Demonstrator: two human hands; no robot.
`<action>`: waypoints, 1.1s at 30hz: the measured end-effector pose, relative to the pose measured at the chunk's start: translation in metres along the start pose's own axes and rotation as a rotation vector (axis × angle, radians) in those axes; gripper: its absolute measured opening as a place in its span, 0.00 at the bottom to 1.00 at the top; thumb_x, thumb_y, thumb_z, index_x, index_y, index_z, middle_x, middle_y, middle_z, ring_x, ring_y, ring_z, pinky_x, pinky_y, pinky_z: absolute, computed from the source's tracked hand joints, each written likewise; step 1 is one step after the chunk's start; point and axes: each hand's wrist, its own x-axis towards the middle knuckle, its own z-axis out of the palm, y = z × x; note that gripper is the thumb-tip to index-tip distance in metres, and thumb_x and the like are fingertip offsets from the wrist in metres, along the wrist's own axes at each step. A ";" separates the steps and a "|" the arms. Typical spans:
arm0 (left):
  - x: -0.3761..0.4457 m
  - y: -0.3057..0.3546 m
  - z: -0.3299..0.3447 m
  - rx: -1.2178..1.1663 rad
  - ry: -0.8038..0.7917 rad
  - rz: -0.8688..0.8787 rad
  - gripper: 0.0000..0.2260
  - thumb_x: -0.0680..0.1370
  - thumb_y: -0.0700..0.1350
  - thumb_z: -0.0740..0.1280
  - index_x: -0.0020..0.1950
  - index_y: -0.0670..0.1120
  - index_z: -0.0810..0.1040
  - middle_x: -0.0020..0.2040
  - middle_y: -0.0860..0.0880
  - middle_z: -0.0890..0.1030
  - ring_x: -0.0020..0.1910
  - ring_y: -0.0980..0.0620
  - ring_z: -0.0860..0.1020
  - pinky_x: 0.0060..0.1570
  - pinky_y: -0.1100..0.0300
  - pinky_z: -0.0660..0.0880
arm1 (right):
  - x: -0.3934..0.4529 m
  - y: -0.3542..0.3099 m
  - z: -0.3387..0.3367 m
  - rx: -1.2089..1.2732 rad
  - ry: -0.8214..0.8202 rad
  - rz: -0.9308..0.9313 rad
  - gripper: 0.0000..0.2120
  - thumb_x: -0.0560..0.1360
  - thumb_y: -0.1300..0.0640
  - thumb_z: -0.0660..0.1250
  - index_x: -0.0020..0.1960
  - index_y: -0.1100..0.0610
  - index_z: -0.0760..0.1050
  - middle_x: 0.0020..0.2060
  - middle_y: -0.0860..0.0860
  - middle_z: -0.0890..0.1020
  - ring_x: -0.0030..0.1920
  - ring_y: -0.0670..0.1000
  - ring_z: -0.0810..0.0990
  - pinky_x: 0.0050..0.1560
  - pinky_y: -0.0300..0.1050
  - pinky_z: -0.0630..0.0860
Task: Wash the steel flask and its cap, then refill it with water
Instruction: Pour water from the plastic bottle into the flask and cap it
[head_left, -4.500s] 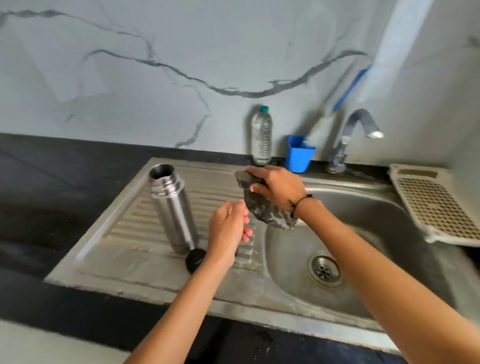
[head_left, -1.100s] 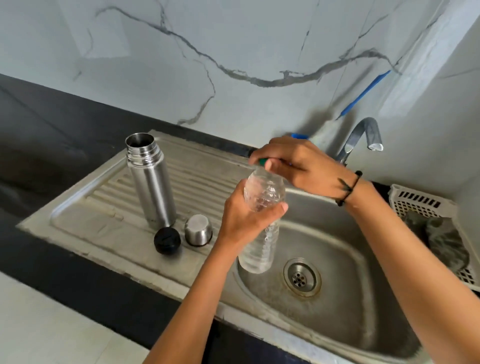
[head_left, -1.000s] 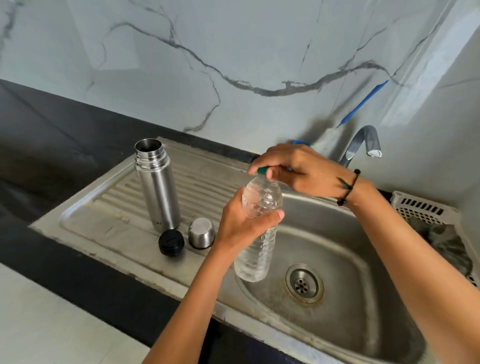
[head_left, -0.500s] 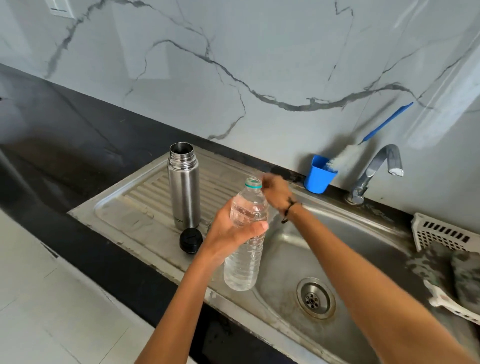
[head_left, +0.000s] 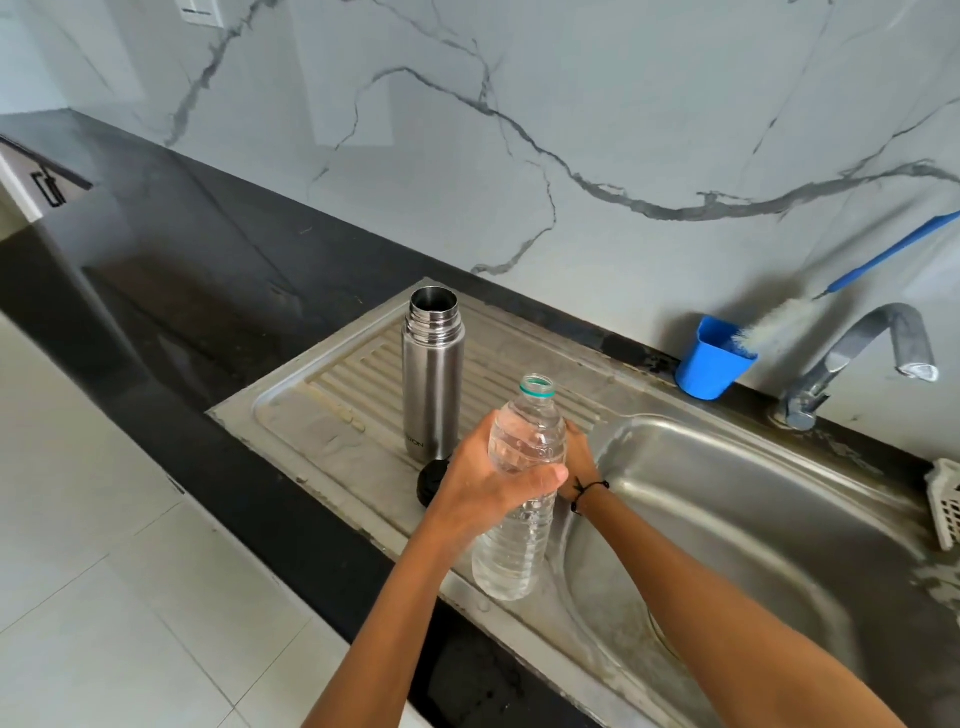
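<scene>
Standing along the dark counter (head_left: 218, 270), the steel sink (head_left: 753, 499) takes up most of the view, with its ribbed draining board (head_left: 343, 379) on the left side. On that board the steel flask (head_left: 433, 379) stands upright with its mouth open and nothing screwed on. Just in front of its base lies a black cap (head_left: 430, 483), partly hidden behind the left hand (head_left: 491, 488).

That hand wraps its fingers and thumb around the upper body of a clear water bottle (head_left: 519, 499), which is uncapped, nearly full and held just beside the flask. The right hand (head_left: 576, 452) sits low behind the bottle near the board; whether it is curled on something cannot be told.

Judging by the metal, the flask should be stiff, fairly light while empty, and slick if wet, so a full wrap around its mid-body would steady it for pouring. The thin plastic bottle looks likely to dent and spurt if squeezed; holding it at the ridged waist seems wiser.

A blue cup (head_left: 714, 361) holding a brush stands by the tap (head_left: 857, 353).
</scene>
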 end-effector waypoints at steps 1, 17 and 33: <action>0.001 0.000 -0.001 -0.006 0.010 -0.001 0.25 0.60 0.53 0.76 0.55 0.50 0.77 0.46 0.49 0.83 0.48 0.49 0.82 0.52 0.50 0.78 | -0.003 -0.003 -0.002 0.038 -0.025 -0.008 0.07 0.64 0.43 0.61 0.38 0.44 0.67 0.43 0.53 0.77 0.48 0.56 0.75 0.56 0.55 0.71; 0.019 0.013 0.025 -0.027 0.158 0.065 0.27 0.59 0.54 0.76 0.55 0.51 0.75 0.49 0.47 0.82 0.49 0.48 0.81 0.52 0.43 0.78 | -0.048 -0.044 -0.099 1.033 -0.380 -0.046 0.37 0.63 0.81 0.55 0.66 0.53 0.64 0.56 0.45 0.81 0.58 0.44 0.78 0.49 0.35 0.75; 0.021 -0.002 -0.028 0.223 0.757 0.098 0.30 0.71 0.49 0.74 0.64 0.42 0.61 0.59 0.46 0.63 0.55 0.55 0.66 0.54 0.77 0.67 | -0.051 -0.058 -0.085 1.034 -0.007 0.123 0.32 0.61 0.70 0.76 0.58 0.49 0.69 0.48 0.48 0.83 0.49 0.45 0.82 0.47 0.37 0.77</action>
